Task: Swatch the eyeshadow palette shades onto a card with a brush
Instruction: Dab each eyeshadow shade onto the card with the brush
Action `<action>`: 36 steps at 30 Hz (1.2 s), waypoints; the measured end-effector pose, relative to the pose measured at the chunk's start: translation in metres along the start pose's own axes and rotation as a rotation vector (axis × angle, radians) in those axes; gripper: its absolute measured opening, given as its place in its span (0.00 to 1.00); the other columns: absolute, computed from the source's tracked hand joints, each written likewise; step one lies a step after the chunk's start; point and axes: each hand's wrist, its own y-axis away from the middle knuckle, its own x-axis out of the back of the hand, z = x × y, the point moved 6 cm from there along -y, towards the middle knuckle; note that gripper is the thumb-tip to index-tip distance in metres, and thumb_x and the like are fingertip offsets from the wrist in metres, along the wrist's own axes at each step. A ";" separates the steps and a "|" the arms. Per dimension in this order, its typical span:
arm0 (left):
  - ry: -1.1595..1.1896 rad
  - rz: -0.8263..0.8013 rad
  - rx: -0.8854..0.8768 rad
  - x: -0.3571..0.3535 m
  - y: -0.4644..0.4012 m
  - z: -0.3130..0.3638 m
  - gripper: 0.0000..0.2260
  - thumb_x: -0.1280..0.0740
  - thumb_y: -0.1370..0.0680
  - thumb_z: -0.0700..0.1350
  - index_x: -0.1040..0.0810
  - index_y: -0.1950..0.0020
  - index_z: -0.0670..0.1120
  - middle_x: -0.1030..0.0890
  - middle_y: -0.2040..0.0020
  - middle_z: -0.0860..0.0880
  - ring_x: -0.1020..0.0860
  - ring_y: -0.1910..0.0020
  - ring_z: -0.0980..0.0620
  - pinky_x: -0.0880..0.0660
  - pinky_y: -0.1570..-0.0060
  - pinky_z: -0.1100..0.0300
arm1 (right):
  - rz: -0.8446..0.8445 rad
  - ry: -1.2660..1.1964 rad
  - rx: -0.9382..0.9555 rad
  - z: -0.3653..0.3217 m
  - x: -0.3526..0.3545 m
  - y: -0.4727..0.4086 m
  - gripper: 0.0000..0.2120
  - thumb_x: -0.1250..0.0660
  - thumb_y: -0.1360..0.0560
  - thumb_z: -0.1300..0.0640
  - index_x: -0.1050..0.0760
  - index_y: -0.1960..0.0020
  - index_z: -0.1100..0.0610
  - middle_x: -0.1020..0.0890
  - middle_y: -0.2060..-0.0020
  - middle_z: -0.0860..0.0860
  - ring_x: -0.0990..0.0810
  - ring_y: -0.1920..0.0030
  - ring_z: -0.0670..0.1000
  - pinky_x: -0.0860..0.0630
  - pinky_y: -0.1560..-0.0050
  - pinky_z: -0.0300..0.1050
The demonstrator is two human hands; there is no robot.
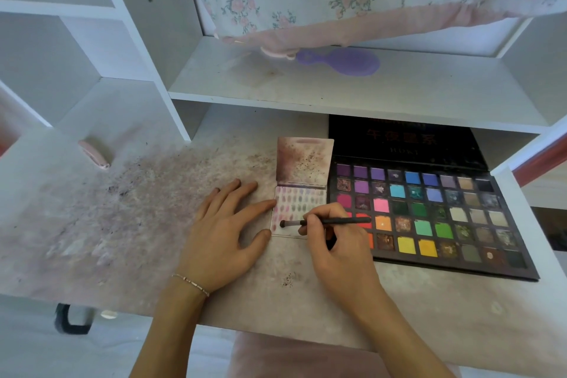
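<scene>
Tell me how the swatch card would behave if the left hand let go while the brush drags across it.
The card looks thin and light, so it would likely slide on the desk under the brush. Its upper flap stands folded up, so it probably flexes easily. The left hand lies flat beside it, fingertips at its edge.

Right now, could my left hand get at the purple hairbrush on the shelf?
Probably yes: the left hand rests flat and empty beside the card, and the purple hairbrush lies exposed on the open shelf, with only the curtain hem near it.

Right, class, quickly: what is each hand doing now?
Left hand: open, fingers resting flat beside the card.
Right hand: holding the brush, tip on the card.
</scene>
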 end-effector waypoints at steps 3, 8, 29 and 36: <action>0.003 0.004 0.000 0.000 0.000 0.000 0.24 0.48 0.30 0.61 0.29 0.36 0.60 0.34 0.30 0.54 0.46 0.30 0.58 0.54 0.30 0.57 | -0.013 0.006 -0.014 0.000 0.000 0.000 0.11 0.39 0.24 0.59 0.33 0.60 0.44 0.20 0.65 0.48 0.22 0.63 0.46 0.27 0.63 0.44; -0.001 0.012 -0.001 0.000 0.000 0.000 0.24 0.48 0.30 0.61 0.29 0.36 0.60 0.34 0.30 0.54 0.46 0.30 0.59 0.54 0.30 0.57 | -0.028 0.048 -0.003 -0.001 -0.001 0.000 0.13 0.39 0.24 0.59 0.35 0.61 0.43 0.21 0.65 0.50 0.22 0.62 0.47 0.27 0.62 0.44; 0.006 0.003 0.003 0.001 0.001 0.002 0.25 0.49 0.30 0.62 0.30 0.35 0.60 0.34 0.30 0.53 0.47 0.30 0.59 0.54 0.29 0.56 | -0.046 0.060 -0.010 -0.001 -0.002 -0.001 0.14 0.40 0.24 0.59 0.35 0.61 0.42 0.21 0.63 0.49 0.22 0.60 0.47 0.26 0.60 0.45; 0.005 0.011 -0.004 0.001 0.000 0.003 0.24 0.48 0.30 0.61 0.29 0.36 0.59 0.33 0.30 0.52 0.46 0.30 0.58 0.53 0.30 0.55 | -0.035 0.048 -0.003 0.000 -0.002 -0.001 0.14 0.40 0.23 0.59 0.35 0.61 0.42 0.21 0.64 0.49 0.22 0.61 0.46 0.27 0.62 0.42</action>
